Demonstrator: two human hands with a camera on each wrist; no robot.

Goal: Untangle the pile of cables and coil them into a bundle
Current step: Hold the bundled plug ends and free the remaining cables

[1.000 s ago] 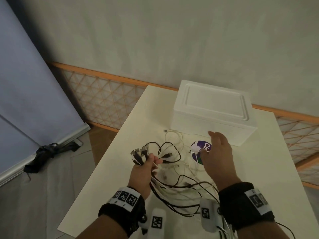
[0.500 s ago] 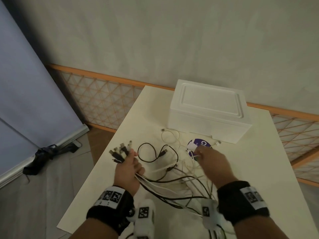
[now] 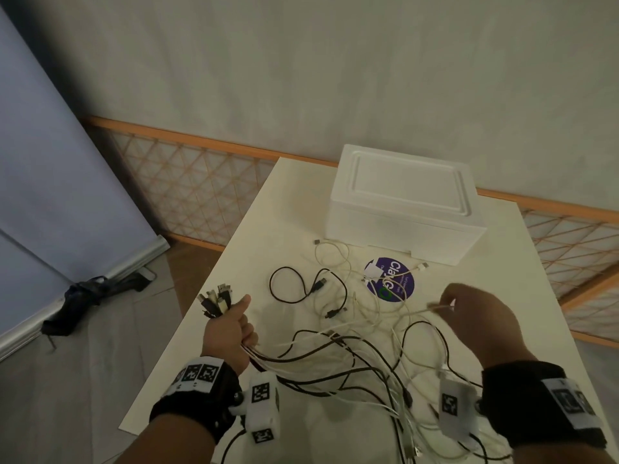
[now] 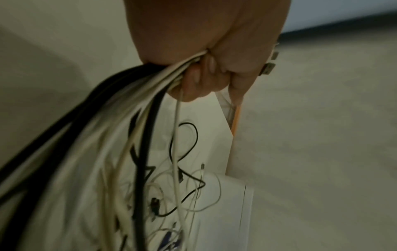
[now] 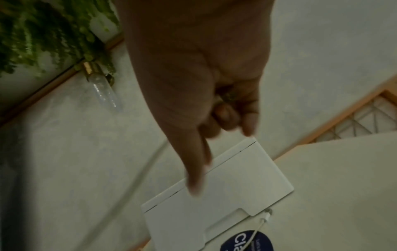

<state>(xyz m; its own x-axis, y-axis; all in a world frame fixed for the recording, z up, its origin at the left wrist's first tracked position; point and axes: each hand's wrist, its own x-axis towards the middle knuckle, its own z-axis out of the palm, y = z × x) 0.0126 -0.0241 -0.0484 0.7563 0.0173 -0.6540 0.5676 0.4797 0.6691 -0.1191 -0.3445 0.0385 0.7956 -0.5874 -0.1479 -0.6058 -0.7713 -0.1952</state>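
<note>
A tangle of black and white cables (image 3: pixel 351 349) sprawls over the white table (image 3: pixel 522 329). My left hand (image 3: pixel 227 326) grips a bunch of them in a fist at the table's left edge, and their plug ends (image 3: pixel 216 299) stick out above the thumb. From that fist (image 4: pixel 206 71) the cables (image 4: pixel 137 135) trail down toward the table. My right hand (image 3: pixel 469 316) is raised over the right side of the tangle and pinches a thin white cable (image 3: pixel 435 308) between thumb and forefinger. A black cable loop (image 3: pixel 294 286) lies loose between the hands.
A white foam box (image 3: pixel 405 202) stands at the table's far end. A round purple sticker (image 3: pixel 390 279) lies just in front of it, with a white plug (image 3: pixel 423 266) beside it. Left of the table the floor drops away; a wooden lattice rail (image 3: pixel 187 182) runs along the wall.
My left hand has pulled its bunch of plug ends left, toward the table edge. My right hand has drawn back from the sticker toward me and rightward, lifting a white cable.
</note>
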